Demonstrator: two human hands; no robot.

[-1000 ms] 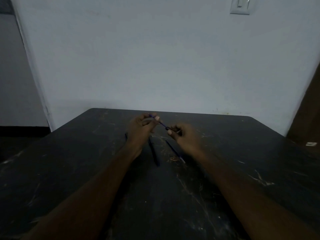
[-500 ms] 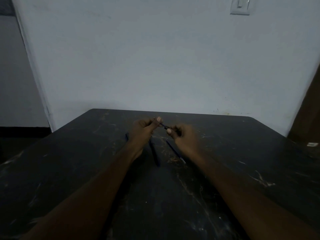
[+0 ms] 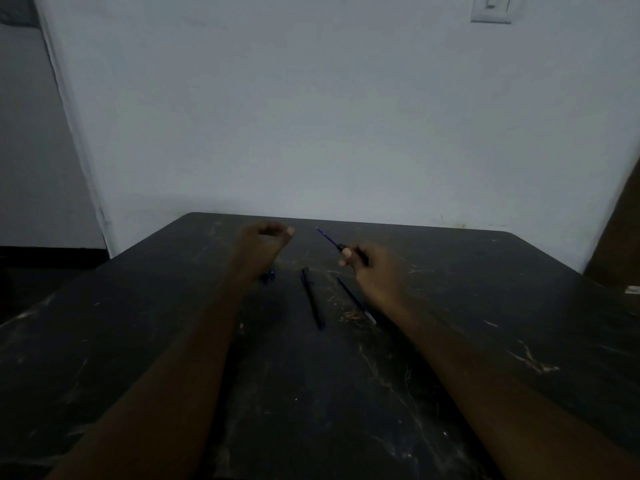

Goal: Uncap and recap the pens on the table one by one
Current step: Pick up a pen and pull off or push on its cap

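My right hand (image 3: 372, 268) grips a blue pen (image 3: 329, 239) by its barrel, and the bare tip points up and to the left. My left hand (image 3: 261, 244) hovers apart from it at the left, fingers pinched together on the pen's cap, which is almost hidden inside them. On the dark table (image 3: 450, 341) between my forearms lie a black capped pen (image 3: 312, 299) and a thin blue pen (image 3: 353, 299). A third blue pen (image 3: 269, 276) peeks out from under my left wrist.
The table's far edge meets a white wall (image 3: 346, 133) just beyond my hands. A dark brown door or panel (image 3: 620, 230) stands at the right. The floor drops away to the left of the table.
My hands were joined on the pen; they have pulled apart. The left hand moved left with the cap and the right hand holds the pen with its tip bare.
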